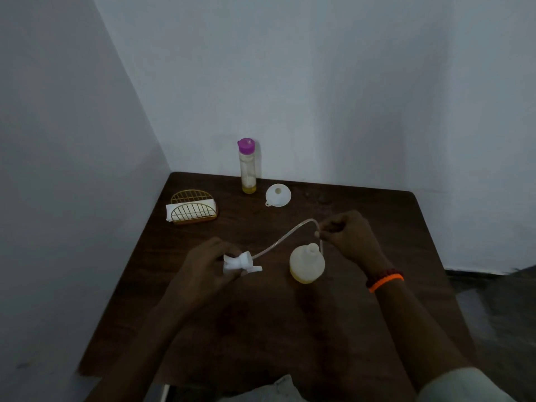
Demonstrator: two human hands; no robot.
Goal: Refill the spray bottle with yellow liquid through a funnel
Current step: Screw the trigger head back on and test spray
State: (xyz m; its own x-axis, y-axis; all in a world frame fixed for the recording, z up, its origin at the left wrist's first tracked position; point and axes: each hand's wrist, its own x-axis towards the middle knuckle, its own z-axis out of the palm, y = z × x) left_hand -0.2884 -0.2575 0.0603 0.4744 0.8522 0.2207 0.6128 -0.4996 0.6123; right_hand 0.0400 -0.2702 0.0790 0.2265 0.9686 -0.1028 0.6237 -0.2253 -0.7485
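Observation:
The translucent spray bottle (307, 264) stands uncapped in the middle of the dark wooden table (290, 329), with a little yellow liquid at its bottom. My left hand (204, 264) grips the white spray head (239, 264) to the bottle's left. Its clear dip tube (287, 235) arches over to my right hand (352, 239), which pinches the tube's far end just above and right of the bottle's neck. A white funnel (278, 194) lies on the table farther back. Behind it stands a tall clear bottle (248, 166) with a purple cap and a small amount of yellow liquid.
A gold wire napkin holder (193, 207) with white napkins sits at the table's back left. Pale walls meet in a corner right behind the table. An orange band (385, 282) circles my right wrist. Dark floor shows at the right.

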